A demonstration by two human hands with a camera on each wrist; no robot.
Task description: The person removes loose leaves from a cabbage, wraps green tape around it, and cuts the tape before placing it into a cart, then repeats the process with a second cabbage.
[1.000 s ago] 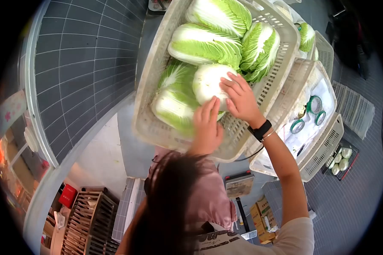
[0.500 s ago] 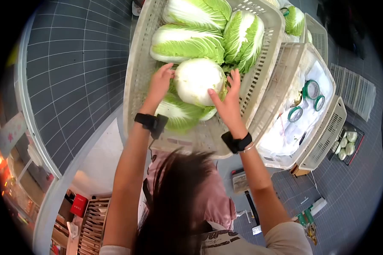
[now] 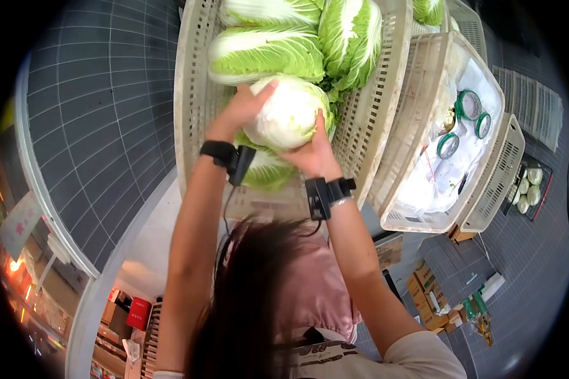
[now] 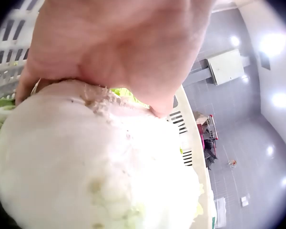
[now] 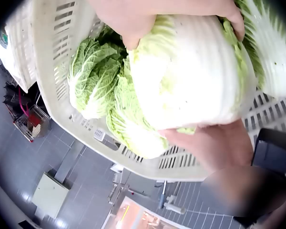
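With the grip of left hand [image 3: 240, 108] and right hand [image 3: 313, 155] holding the white-based cabbage [image 3: 284, 114] from left and right inside the pale crate [image 3: 380, 107], between far cabbages [image 3: 265, 54] and near cabbage [image 3: 266, 172], press evenly to avoid bruising.

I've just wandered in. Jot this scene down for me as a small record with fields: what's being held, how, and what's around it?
Held item: pale cabbage
Left hand: grips one side of it
Right hand: grips the other side
Container: slotted crate
Also inside: other cabbages
Alongside: second crate with green-edged rolls
Wrists: dark bands on both
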